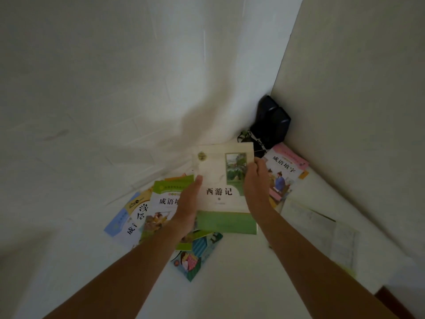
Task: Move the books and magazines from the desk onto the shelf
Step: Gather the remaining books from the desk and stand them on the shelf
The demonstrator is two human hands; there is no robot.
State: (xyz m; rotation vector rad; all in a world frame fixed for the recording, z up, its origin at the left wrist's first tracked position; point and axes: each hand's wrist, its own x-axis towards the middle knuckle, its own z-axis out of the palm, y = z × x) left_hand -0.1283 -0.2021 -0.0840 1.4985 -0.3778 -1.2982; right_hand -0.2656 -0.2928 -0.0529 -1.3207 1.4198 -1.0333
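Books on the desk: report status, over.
Left hand and right hand grip cream book. Other books remain on desk. No shelf visible.

Glossy paper book [220, 180]; wrinkled white cloth desk cover [92, 157].

White-draped desk [241, 272]: green book [165, 199], blue book [128, 217], pink book [285, 176], open booklet [322, 236], black speakers [273, 125].

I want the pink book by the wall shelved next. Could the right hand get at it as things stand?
Probably not yet: the right hand and left hand both grip the cream and green book. The pink book lies uncovered just beyond the right hand.
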